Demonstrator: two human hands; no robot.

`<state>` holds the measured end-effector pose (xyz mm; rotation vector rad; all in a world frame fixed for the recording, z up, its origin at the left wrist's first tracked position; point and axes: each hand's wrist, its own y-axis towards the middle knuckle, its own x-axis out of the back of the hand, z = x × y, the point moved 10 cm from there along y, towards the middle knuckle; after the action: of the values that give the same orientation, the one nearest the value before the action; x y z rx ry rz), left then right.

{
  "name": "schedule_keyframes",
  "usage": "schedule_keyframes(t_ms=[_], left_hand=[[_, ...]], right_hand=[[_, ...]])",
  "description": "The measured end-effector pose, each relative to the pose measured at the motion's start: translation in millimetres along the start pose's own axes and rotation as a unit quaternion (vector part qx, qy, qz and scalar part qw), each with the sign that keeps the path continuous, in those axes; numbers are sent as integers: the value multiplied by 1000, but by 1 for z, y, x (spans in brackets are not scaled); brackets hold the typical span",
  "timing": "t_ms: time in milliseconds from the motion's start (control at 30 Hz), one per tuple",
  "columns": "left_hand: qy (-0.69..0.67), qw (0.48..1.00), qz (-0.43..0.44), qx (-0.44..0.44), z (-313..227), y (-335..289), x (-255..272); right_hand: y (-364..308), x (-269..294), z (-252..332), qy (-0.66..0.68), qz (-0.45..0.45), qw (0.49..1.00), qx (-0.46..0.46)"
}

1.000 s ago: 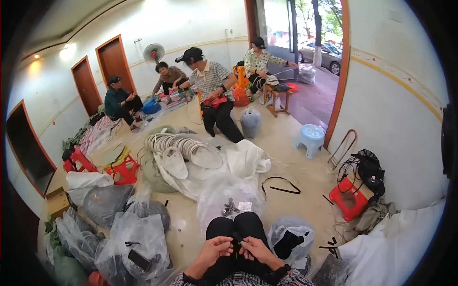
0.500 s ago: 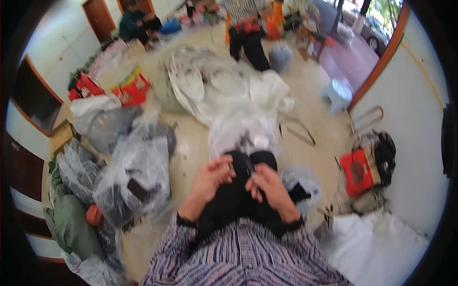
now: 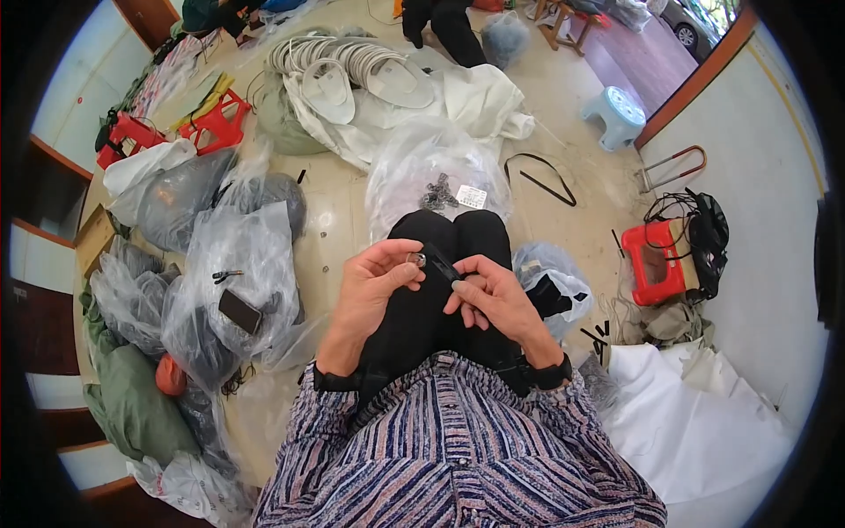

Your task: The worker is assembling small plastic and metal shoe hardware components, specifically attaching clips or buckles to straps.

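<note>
My left hand (image 3: pixel 370 286) and my right hand (image 3: pixel 495 295) meet above my lap, over black trousers (image 3: pixel 440 238). Between them they hold a narrow black strap (image 3: pixel 442 264) with a small metal fitting (image 3: pixel 417 260) at its left end. The left thumb and forefinger pinch the metal fitting. The right fingers close on the strap's other end. Both wrists wear dark bands above striped sleeves.
Clear plastic bags (image 3: pixel 224 273) filled with dark parts lie on the floor to my left; another bag (image 3: pixel 436 172) sits past my knees. White oval pieces (image 3: pixel 352 70) lie on white cloth ahead. A red crate (image 3: pixel 653 264) and a blue stool (image 3: pixel 616 114) stand right. A seated person's legs (image 3: pixel 444 22) show at the top.
The view has tilted down from the room and the seated people to my lap. My hands stay together on the strap and now appear closer and larger.
</note>
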<state>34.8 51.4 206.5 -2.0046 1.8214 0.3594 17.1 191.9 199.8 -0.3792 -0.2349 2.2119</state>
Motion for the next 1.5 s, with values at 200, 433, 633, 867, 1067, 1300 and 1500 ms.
schedule_keyframes(t_ms=[200, 433, 633, 867, 1067, 1300, 1500], left_hand=[[-23, 999, 43, -3, 7, 2, -4], [-144, 988, 60, 24, 17, 0, -9], [-142, 984, 109, 26, 18, -3, -15], [-70, 993, 95, 27, 18, -11, -14], [16, 990, 138, 8, 12, -15, -25], [185, 972, 136, 48, 7, -30, -28], [166, 974, 116, 104, 25, -54, -18]], right_hand=[[-4, -11, -1, 59, 71, 996, -14], [-3, -9, -8, 77, 77, 994, -31], [-6, -13, -4, 78, 87, 993, -30], [-12, -24, -12, 122, 140, 981, -48], [-5, -31, -7, 100, 166, 980, -45], [-24, -35, 0, 2, 181, 981, -71], [-33, -47, -23, 28, 181, 980, -80]])
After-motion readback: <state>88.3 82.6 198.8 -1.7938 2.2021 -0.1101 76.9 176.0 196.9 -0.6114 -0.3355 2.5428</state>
